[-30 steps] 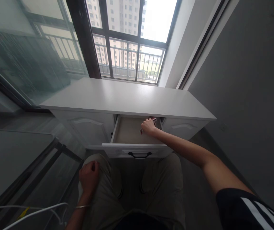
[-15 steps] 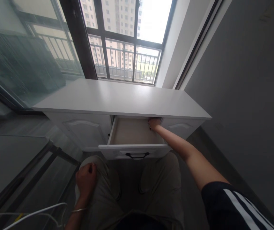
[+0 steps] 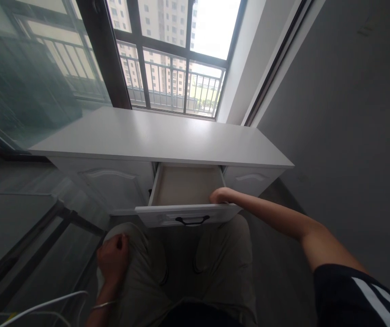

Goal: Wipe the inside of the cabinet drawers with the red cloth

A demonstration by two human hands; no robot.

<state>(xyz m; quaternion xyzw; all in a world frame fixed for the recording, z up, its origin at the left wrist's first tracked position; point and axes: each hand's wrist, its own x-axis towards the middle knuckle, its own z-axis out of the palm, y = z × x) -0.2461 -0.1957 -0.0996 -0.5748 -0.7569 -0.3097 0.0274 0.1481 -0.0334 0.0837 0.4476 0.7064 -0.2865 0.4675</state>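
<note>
- One view, from the head, is given; a white cabinet (image 3: pixel 167 141) is seen below a window (image 3: pixel 167 68), with its middle drawer (image 3: pixel 184 213) pulled out.
- The right hand (image 3: pixel 219 196) is laid on the drawer's right front corner, fingers curled over the rim; whether anything is gripped inside cannot be told.
- The drawer's beige floor (image 3: pixel 184 186) is shown bare where visible, and a black handle (image 3: pixel 192 220) is fixed on its front.
- The left hand (image 3: pixel 112 260) is rested on the left knee (image 3: pixel 136 254), fingers clenched in a loose fist, nothing seen in it.
- A bangle (image 3: pixel 103 306) is worn on the left wrist, and white cables (image 3: pixel 45 303) are seen just beside it.
</note>
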